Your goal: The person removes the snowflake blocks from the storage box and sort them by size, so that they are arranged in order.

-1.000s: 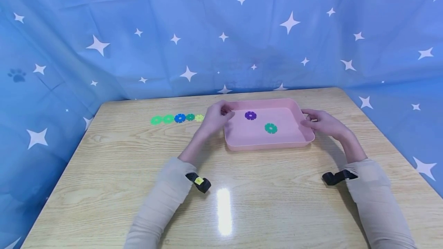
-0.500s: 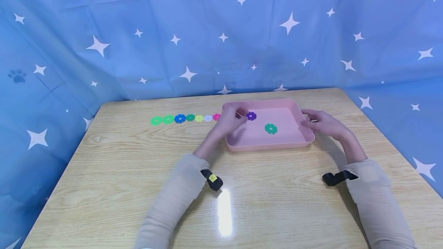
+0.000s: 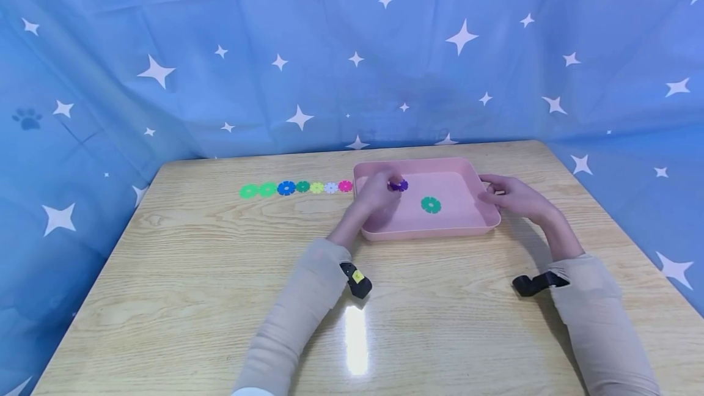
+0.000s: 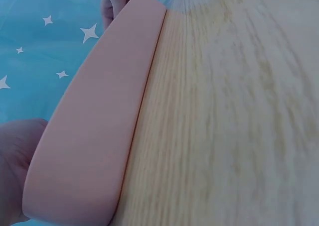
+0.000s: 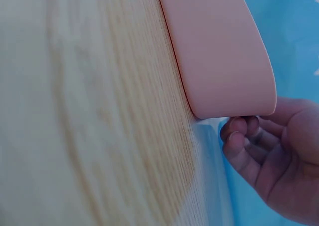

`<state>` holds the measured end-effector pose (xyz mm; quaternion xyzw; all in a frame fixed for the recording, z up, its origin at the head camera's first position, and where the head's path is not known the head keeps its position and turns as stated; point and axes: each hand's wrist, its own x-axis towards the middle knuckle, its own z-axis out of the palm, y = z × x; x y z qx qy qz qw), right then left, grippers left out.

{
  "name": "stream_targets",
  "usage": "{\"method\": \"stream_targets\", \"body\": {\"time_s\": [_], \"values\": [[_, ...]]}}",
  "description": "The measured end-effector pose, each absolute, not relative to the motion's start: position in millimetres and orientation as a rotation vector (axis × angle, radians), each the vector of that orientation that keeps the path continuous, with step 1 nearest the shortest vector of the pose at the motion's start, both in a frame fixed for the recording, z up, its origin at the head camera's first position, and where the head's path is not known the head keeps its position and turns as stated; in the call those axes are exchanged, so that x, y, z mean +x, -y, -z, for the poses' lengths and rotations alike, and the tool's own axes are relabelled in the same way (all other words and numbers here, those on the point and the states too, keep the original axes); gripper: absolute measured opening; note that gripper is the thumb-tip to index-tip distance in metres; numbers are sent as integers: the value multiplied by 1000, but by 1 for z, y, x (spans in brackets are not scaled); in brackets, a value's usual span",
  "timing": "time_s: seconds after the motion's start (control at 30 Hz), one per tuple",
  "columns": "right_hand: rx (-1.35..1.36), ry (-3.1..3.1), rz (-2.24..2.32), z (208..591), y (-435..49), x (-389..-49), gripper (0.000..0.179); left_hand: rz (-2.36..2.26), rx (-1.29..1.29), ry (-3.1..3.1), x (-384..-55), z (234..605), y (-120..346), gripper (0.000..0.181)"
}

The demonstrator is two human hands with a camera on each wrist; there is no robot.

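Note:
In the head view, a shallow pink tray [image 3: 429, 234] stands on the table. My left hand [image 3: 376, 194] reaches over its left part, fingertips pinching a purple snowflake disc [image 3: 401, 186], which the fingers partly cover. A green snowflake disc [image 3: 431, 205] lies flat on the tray floor. At the tray's right end, my right hand [image 3: 508, 194] grips the rim with the thumb over it and the fingers outside. The right wrist view shows the right hand [image 5: 279, 151] curled at the tray's corner. In the left wrist view, the tray wall [image 4: 94, 106] hides the left fingertips.
Left of the tray, several snowflake discs lie in a row, from a light green disc [image 3: 249, 191] past a blue disc [image 3: 286, 188] to a pink disc [image 3: 344, 186] near the rim. The wooden table [image 3: 192, 292] ends at a blue star-patterned curtain [image 3: 330, 90].
My left hand has moved right, from the tray's left rim to the purple disc inside. A white disc and a pink disc came into sight in the row. The right hand stays put.

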<state>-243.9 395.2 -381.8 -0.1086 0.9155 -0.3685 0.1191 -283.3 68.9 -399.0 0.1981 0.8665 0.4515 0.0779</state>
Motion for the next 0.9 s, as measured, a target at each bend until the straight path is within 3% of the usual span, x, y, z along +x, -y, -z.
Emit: {"method": "stream_targets", "body": {"time_s": [0.63, 0.9], "values": [[-318, -2681, 1074, 387, -399, -243, 62, -1242, 366, -2671, -274, 406, -76, 29], [-333, -2689, 1070, 387, -398, -247, 61, -1368, 383, -2608, -276, 402, -73, 27]]}}
